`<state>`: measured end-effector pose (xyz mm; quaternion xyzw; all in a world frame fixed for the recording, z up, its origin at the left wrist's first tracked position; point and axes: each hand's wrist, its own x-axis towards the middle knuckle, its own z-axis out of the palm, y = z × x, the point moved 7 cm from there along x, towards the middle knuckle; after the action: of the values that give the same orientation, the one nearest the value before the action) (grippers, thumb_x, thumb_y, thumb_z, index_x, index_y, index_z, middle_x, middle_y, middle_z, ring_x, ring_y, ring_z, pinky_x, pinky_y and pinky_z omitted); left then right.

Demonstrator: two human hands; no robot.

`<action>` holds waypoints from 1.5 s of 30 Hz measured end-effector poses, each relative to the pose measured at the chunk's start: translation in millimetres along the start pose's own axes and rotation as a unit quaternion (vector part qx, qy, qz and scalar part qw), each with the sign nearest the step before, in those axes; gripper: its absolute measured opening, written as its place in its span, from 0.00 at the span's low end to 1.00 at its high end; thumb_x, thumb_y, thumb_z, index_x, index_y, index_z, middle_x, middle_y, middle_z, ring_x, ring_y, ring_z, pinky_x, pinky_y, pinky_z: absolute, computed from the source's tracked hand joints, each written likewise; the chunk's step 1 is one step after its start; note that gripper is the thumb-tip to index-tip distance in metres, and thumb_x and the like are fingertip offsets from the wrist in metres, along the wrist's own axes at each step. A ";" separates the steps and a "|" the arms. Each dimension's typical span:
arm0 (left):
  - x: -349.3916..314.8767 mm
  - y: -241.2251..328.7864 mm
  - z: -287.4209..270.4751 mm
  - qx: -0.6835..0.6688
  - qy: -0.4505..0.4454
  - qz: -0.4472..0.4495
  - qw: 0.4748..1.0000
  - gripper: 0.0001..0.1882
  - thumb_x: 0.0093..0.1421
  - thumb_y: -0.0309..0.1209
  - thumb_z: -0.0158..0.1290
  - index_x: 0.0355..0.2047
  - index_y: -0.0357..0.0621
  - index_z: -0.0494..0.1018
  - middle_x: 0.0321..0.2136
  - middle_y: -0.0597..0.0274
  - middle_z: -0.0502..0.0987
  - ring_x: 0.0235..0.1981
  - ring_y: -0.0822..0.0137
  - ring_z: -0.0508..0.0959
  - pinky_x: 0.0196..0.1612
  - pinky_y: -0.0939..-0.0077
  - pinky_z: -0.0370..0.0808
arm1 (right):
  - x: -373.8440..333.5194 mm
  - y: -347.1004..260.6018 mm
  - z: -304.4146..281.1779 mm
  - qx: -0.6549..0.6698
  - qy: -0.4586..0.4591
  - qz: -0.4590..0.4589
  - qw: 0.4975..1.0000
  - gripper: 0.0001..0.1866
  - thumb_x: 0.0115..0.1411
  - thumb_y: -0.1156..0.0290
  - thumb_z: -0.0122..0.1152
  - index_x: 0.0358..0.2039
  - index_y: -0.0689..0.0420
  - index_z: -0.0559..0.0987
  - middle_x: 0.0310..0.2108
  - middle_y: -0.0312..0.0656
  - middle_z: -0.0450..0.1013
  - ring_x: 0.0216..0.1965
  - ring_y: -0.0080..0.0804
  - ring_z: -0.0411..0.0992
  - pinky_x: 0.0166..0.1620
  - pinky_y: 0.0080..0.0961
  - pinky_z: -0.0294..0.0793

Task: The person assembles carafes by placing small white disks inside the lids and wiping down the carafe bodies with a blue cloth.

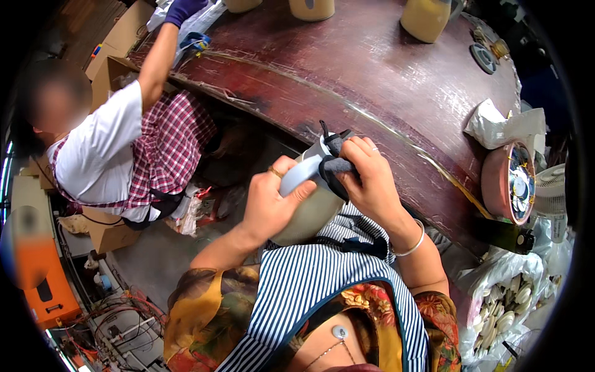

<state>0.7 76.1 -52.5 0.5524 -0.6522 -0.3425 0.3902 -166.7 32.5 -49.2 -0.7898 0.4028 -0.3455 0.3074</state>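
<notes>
Against my striped apron and the table's edge rests a jug point(312, 214) with a translucent beige body and a pale blue-grey handle point(300, 176). My left hand point(269, 197) is closed around that handle, thumb on the near side. In my right hand point(370, 177), a dark grey cloth point(337, 166) is pinched and pressed at the jug's top rim. The cloth and my fingers hide part of the rim.
A dark red table point(347, 74) spans the far side, bearing beige jugs point(424, 20), a grey round part point(483, 58) and a pink bucket point(496, 183) of small parts. A bag of pale parts point(505, 310) stands right. A co-worker in a purple glove point(184, 10) is at left.
</notes>
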 end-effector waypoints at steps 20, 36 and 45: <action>-6.9 32.1 42.0 0.034 -0.074 0.034 0.996 0.17 0.59 0.31 0.62 0.43 0.36 0.69 0.23 0.46 0.78 0.24 0.47 0.80 0.27 0.61 0.73 | 17.7 33.3 -18.8 -0.107 -0.008 0.118 0.987 0.11 0.53 0.64 0.64 0.27 0.58 0.74 0.26 0.48 0.74 0.32 0.51 0.74 0.37 0.46 0.74; 72.9 3.0 121.3 -0.233 0.030 0.284 0.930 0.18 0.63 0.32 0.60 0.43 0.41 0.62 0.28 0.63 0.71 0.24 0.77 0.67 0.29 0.81 0.68 | -79.6 107.2 -195.1 -0.411 0.241 0.199 0.856 0.19 0.55 0.66 0.67 0.47 0.49 0.76 0.48 0.43 0.73 0.41 0.46 0.75 0.44 0.38 0.77; 69.5 16.8 158.0 -0.261 -0.125 0.147 0.946 0.11 0.69 0.32 0.51 0.45 0.38 0.66 0.34 0.56 0.73 0.34 0.63 0.73 0.41 0.69 0.71 | -153.5 190.7 -334.9 -0.493 0.262 0.295 0.776 0.09 0.51 0.75 0.65 0.35 0.52 0.85 0.44 0.43 0.78 0.46 0.45 0.74 0.53 0.36 0.72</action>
<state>-153.1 12.6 -101.4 0.2824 -0.6571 -0.5058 0.4823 -580.4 0.6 -49.1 -0.5551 0.7960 -0.1856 -0.1541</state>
